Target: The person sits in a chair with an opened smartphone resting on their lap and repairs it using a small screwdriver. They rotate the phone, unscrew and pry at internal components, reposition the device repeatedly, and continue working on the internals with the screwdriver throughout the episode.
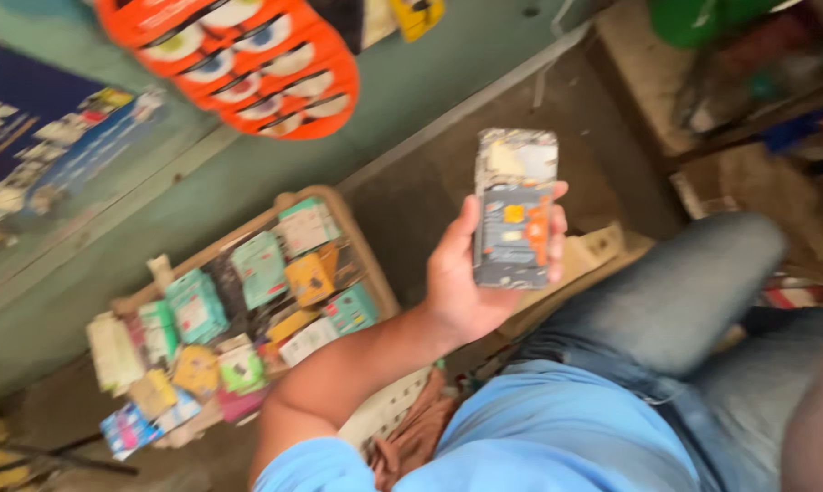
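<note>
One hand point(471, 273) in view, the left by the way the arm comes up from the lower left past the light blue shirt point(557, 428); fingers and thumb clamped around an opened phone point(515, 208), back cover off, insides facing the camera. Phone upright, slightly tilted, held in mid-air at frame centre, above the floor and just far of the person's knee in blue jeans point(694, 292). Thumb lies along the phone's left edge, fingertips wrap its right edge. Inside the phone: pale top section, grey plates, a small yellow part and an orange strip on the right side; detail blurred. Right hand not visible, so cannot tell its state. Left of the hand, well apart and lower down, a shallow wooden tray point(357, 232) holds many small coloured packets, green, yellow, white and pink, packed close together, some spilling off its near-left end. Tray sits against a green wall panel point(402, 91). Far left, an orange striped item point(247, 64) hangs at the top edge, and a dark blue poster point(38, 137) shows on the wall. Brown cloth point(416, 437) lies near the shirt, below the forearm. Flat piece of cardboard point(594, 255) lies behind the phone hand on the floor. Far right, cluttered shelving point(749, 82), contents too blurred to tell.
</note>
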